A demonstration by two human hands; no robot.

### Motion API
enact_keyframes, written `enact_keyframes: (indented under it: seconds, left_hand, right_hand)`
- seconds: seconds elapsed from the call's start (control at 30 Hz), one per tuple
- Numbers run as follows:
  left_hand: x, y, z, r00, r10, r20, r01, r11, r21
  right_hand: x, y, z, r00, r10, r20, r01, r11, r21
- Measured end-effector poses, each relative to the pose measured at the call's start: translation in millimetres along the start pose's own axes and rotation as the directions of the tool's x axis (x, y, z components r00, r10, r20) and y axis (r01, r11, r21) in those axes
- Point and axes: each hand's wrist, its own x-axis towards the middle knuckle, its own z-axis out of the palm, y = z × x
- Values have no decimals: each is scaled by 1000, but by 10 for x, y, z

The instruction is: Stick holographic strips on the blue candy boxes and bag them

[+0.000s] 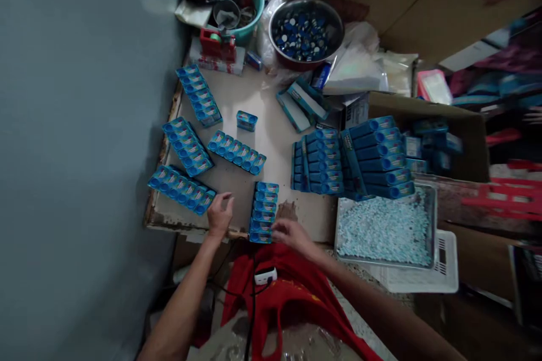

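Observation:
A short row of small blue boxes (262, 211) lies near the front edge of the worn tabletop (271, 130). My right hand (292, 235) touches the row's near right end with curled fingers. My left hand (220, 214) rests on the table edge just left of the row, fingers bent, beside another row of blue boxes (182, 189). More rows of blue boxes (235, 152) lie further back, and one single box (247, 120) stands alone.
A stack of blue boxes (351, 161) stands at the right. A metal tray of pale pellets (383, 228) sits on a white scale (442, 271). A metal bowl of blue caps (305, 34) is at the back. A grey wall (84, 124) runs along the left.

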Motion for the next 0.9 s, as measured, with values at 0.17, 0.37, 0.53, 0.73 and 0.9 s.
enact_keyframes:
  seconds: [0.17,0.37,0.53,0.73,0.9]
  left_hand:
    - [-16,-529,304,984,162,75,-175,957,232]
    - [85,-788,626,968,251,2,-230,885,405]
    - [119,-809,643,942,334,13,-296,817,494]
    - [180,-753,607,921,388,15,-331,764,554]
    - [158,-751,603,931,363,39,-317,752,578]
  right_hand:
    - [885,-1378,-293,862,-472,-186,443,879,-176]
    - [1799,-2589,-332,830,-552,-82,438,736,-517]
    - [1962,-3121,-438,834,-423,355,461,181,-869]
    - [1984,-3170,-1193,928,-234,289,272,-105,-957]
    - [2221,-2940,-1970,949,-311,50,46,-21,-999]
